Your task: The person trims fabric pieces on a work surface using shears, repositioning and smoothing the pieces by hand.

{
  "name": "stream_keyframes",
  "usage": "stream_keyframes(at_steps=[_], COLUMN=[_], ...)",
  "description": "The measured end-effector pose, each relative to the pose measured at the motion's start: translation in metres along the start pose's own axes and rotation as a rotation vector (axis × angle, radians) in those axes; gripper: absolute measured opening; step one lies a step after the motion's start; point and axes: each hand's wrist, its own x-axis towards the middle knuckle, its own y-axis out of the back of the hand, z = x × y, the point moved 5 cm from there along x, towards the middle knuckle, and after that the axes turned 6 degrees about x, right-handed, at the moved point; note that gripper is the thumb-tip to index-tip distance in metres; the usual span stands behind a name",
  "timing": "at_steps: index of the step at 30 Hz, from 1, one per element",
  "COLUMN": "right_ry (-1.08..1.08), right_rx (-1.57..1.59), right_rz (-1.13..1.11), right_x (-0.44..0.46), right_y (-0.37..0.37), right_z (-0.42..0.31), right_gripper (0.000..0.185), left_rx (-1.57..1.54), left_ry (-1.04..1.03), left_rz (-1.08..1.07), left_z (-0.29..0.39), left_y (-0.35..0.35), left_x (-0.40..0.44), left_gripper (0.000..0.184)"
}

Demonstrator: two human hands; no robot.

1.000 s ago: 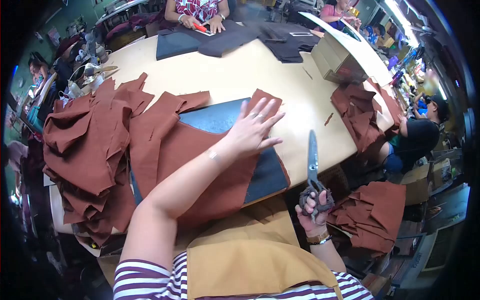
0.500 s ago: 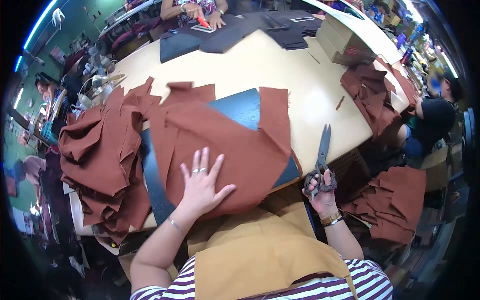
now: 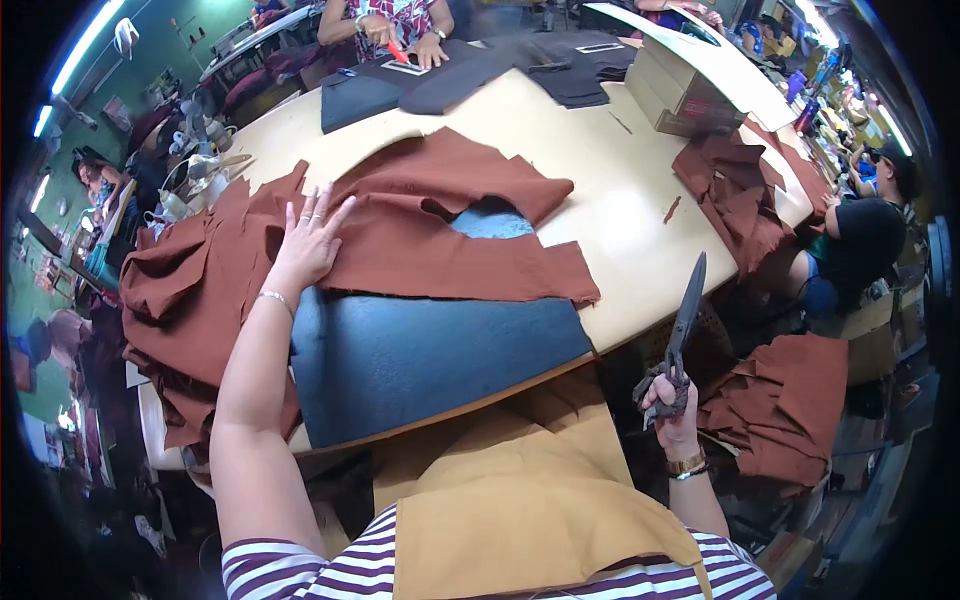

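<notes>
My left hand (image 3: 307,246) lies with fingers spread on the left end of a rust-brown cloth piece (image 3: 430,262). The cloth is bunched and folded across a dark blue flat sheet (image 3: 440,355), whose front part lies bare. Another patch of the sheet shows through an opening in the cloth. My right hand (image 3: 676,412) is closed around the dark wrapped handles of large scissors (image 3: 686,315), held up off the table's front right edge with the blades pointing up. Whether the blades are fully closed is hard to tell.
A heap of brown cloth (image 3: 190,310) lies at the left, more scraps (image 3: 735,200) at the right, and a stack (image 3: 785,400) below. Across the table (image 3: 640,235) a person's hands (image 3: 405,45) work on dark fabric (image 3: 450,80). A cardboard box (image 3: 690,90) stands back right.
My left hand has moved up and left, and the brown cloth has shifted away from me, baring the blue sheet's front. The scissors, in my right hand, have moved slightly right.
</notes>
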Motion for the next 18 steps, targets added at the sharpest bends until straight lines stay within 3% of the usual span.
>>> stream_keyframes(at_steps=[3, 7, 11, 13, 15, 18], right_ry=[-0.061, -0.13, -0.196, -0.187, -0.213, -0.306], right_rx=[-0.078, -0.116, -0.175, -0.211, -0.285, -0.257], right_rz=[-0.056, -0.161, -0.251, -0.301, -0.338, -0.363], right_x=[0.007, 0.014, 0.006, 0.0, -0.008, -0.019], right_y=[-0.019, -0.041, -0.057, -0.056, -0.057, -0.059], right_z=[0.0, 0.012, 0.011, 0.016, 0.018, 0.031], right_gripper=[0.013, 0.009, 0.013, 0.015, 0.015, 0.017], left_rx=[-0.25, -0.475, -0.452, -0.402, -0.581, -0.625], left_ry=[0.156, 0.205, 0.127, 0.203, 0.237, 0.225], left_rz=[0.157, -0.106, -0.14, -0.128, 0.129, 0.25], left_z=[0.026, 0.08, 0.025, -0.016, -0.033, -0.007], left_y=[0.001, 0.006, -0.026, -0.049, -0.041, -0.022], left_x=[-0.025, -0.046, -0.04, -0.044, -0.053, -0.064], left_gripper=[0.06, 0.064, 0.06, 0.06, 0.072, 0.066])
